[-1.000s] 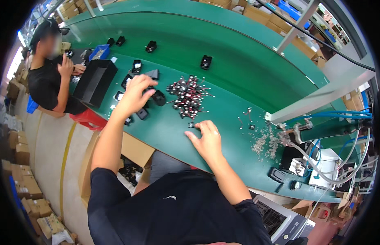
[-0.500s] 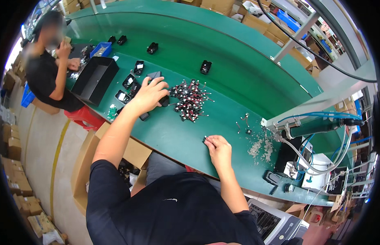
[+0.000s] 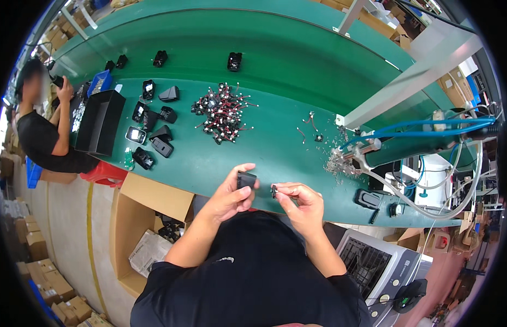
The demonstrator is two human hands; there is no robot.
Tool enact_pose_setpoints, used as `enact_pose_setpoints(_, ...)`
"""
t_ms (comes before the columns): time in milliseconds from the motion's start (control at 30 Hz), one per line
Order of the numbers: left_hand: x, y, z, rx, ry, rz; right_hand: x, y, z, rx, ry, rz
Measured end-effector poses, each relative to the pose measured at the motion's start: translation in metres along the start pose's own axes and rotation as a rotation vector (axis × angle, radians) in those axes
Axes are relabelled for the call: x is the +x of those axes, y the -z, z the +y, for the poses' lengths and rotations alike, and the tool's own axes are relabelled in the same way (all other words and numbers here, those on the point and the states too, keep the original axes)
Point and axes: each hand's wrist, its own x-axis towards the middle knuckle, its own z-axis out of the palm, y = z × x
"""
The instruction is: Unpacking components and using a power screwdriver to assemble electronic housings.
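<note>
Close to my body at the bench's near edge, my left hand (image 3: 231, 195) grips a black plastic housing (image 3: 246, 180) between thumb and fingers. Just right of it, my right hand (image 3: 302, 203) pinches a small black part (image 3: 274, 190), too small to make out fully. A narrow gap separates the two held pieces. Farther up the bench lies a heap of small black parts with red and black wires (image 3: 220, 114). To the heap's left are several black housings (image 3: 162, 146), some with their insides showing.
A black open box (image 3: 102, 122) and a blue bin (image 3: 99, 82) stand at the left, beside a seated co-worker (image 3: 43, 120). On the right, a clamped tool with blue and clear hoses (image 3: 417, 144) hangs over scattered small bits (image 3: 340, 163). An open carton (image 3: 125, 229) sits below the bench.
My left hand has come back from the group of housings with one black housing in it, now beside my right hand. My right hand still pinches its small part. The view has shifted.
</note>
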Motion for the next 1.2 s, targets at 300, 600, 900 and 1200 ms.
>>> enact_pose_setpoints(300,0.012,-0.024,-0.016,0.491,-0.107,-0.149,-0.005,-0.004,-0.005,-0.434,0.296,-0.029)
enact_pose_setpoints(600,0.014,-0.032,-0.020,1.212,-0.366,0.070,-0.002,-0.004,0.005,-0.643,0.423,-0.068)
enact_pose_setpoints(900,0.020,-0.034,-0.011,1.132,-0.277,0.020,0.004,-0.009,0.003,-0.767,0.319,-0.080)
enact_pose_setpoints(1200,0.038,-0.026,-0.011,1.427,-0.697,-0.004,0.011,-0.004,-0.005,-0.816,0.175,-0.092)
